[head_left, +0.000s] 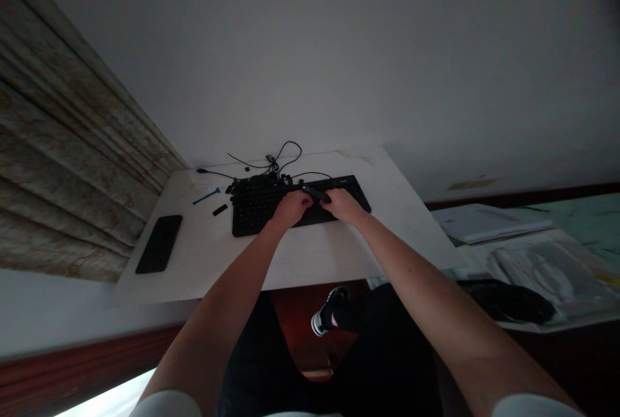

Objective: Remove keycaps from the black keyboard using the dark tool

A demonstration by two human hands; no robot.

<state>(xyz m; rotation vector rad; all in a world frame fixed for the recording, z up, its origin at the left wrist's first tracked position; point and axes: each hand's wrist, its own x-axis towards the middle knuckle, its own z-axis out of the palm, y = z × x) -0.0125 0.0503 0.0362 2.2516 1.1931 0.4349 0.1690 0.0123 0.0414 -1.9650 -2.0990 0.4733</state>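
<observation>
A black keyboard (252, 210) lies on a white table (310, 255), with a heap of loose black keycaps (254, 184) at its far left corner. My left hand (292, 206) rests curled on the keyboard's middle. My right hand (345, 204) sits just to its right, fingers closed around a long dark bar-shaped piece (316, 193) that spans between both hands. Whether my left hand also grips that piece is hard to tell in the dim light.
A black phone (159, 243) lies face up at the table's left. A blue tool (206, 196) and a small black piece (219, 210) lie left of the keyboard. Black cable (278, 157) coils behind it. Curtains hang left; papers (489, 222) lie right.
</observation>
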